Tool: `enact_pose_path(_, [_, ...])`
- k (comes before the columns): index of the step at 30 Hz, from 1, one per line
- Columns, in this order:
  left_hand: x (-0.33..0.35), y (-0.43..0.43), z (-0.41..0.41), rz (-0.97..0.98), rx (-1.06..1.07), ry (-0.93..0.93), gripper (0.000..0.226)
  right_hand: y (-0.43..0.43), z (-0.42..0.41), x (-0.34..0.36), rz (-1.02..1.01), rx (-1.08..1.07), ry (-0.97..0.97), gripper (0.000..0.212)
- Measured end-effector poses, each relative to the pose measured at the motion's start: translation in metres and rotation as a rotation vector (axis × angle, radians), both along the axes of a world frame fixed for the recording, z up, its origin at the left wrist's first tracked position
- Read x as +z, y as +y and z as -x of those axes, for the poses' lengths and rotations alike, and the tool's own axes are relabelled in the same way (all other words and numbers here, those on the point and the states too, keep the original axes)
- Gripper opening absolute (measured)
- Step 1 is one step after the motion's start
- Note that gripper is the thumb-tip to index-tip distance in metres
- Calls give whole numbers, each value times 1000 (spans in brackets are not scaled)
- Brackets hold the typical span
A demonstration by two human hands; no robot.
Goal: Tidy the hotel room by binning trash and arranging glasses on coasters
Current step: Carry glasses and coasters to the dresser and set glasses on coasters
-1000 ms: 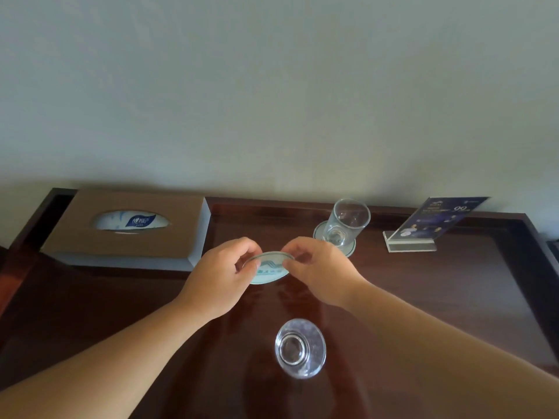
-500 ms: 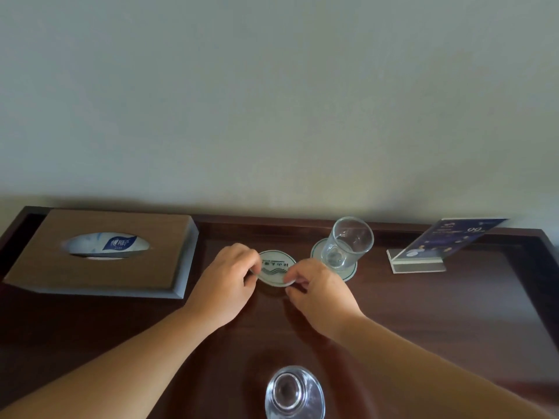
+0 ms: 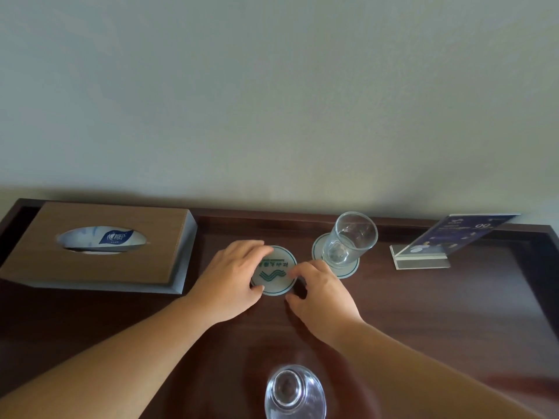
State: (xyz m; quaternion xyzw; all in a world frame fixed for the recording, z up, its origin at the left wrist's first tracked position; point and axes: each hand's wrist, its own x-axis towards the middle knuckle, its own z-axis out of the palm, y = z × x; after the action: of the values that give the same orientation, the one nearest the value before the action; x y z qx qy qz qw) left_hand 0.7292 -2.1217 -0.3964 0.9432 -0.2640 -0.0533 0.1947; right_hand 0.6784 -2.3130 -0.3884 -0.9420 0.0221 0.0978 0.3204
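Observation:
A round white coaster (image 3: 274, 272) with green print lies flat on the dark wooden table (image 3: 423, 313). My left hand (image 3: 231, 279) has its fingertips on the coaster's left rim. My right hand (image 3: 320, 293) touches its right rim. Just to the right, a clear glass (image 3: 348, 240) stands on a second coaster (image 3: 348, 269). Another clear glass (image 3: 295, 393) stands on the bare table at the near edge, below my hands.
A brown tissue box (image 3: 99, 246) sits at the back left. A tilted acrylic sign holder (image 3: 435, 246) stands at the back right. The table has a raised rim along the back and right, against a plain wall.
The coaster, held up in the air between both hands a second ago, has moved back and down and now lies flat beside the other coaster.

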Motion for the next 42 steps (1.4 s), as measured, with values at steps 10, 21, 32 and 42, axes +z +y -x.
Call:
enact_pose_path(10, [10,-20,-36,-314,-258,80,82,-2,-2,3,-37,-20,14,27])
enact_pose_path(21, [2,-6,-19,-110,99,171,91,9,-4,2,-368,-92,168,34])
enact_pose_path(32, [8,10,-13,-95,69,369,70,2,-5,1,-530,-141,196,32])
enact_pose_path(42, [4,20,-4,-100,91,295,83,2,4,1,-510,-149,221,38])
